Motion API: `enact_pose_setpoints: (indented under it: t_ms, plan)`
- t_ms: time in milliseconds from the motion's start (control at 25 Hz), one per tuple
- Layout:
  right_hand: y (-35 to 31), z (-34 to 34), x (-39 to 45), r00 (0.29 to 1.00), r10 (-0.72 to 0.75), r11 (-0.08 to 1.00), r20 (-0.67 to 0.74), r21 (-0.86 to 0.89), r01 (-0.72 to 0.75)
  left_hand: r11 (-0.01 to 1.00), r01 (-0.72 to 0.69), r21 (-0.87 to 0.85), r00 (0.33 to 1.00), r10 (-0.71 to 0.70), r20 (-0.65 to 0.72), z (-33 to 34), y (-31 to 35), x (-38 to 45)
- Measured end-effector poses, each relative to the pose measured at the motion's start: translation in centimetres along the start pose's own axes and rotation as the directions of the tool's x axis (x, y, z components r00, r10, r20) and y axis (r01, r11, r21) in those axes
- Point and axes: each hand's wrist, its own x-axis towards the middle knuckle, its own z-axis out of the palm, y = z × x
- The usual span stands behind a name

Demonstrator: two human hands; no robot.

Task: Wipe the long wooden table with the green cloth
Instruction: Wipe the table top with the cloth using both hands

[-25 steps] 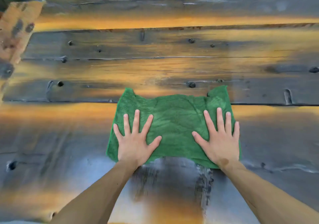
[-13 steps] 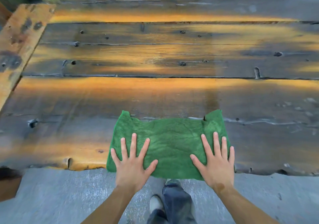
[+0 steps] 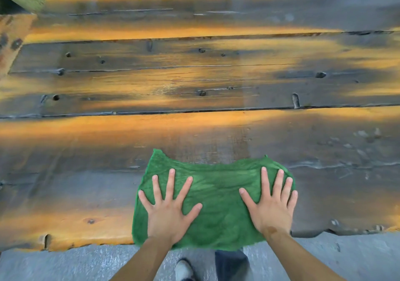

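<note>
Head view shows the green cloth (image 3: 218, 202) at lower centre of the long wooden table (image 3: 194, 81), its near edge overhanging, left hand (image 3: 167, 211) and right hand (image 3: 271, 207) pressing flat with fingers splayed; keep even palm pressure, wiping along the plank grain.

The cloth (image 3: 216, 205) lay on the table (image 3: 194, 129) at its near edge, my left hand (image 3: 167, 213) on its left part, my right hand (image 3: 271, 209) on its right.
</note>
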Motion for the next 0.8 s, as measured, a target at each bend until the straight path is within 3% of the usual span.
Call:
enact_pose_setpoints:
  t_ms: [320, 800]
  plan:
    - [-2.6, -3.2, 16.5, 0.988, -0.129, 0.991, -0.089, -0.049, 0.125, 0.998, 0.070, 0.005, 0.996, -0.070, -0.051, -4.4, 3.1, 15.7]
    - [-10.0, -8.9, 41.2, 0.976, -0.207, 0.977, -0.060, -0.063, 0.203, 0.987, 0.160, -0.017, 0.984, -0.161, -0.081, -12.5, 6.0, 39.2]
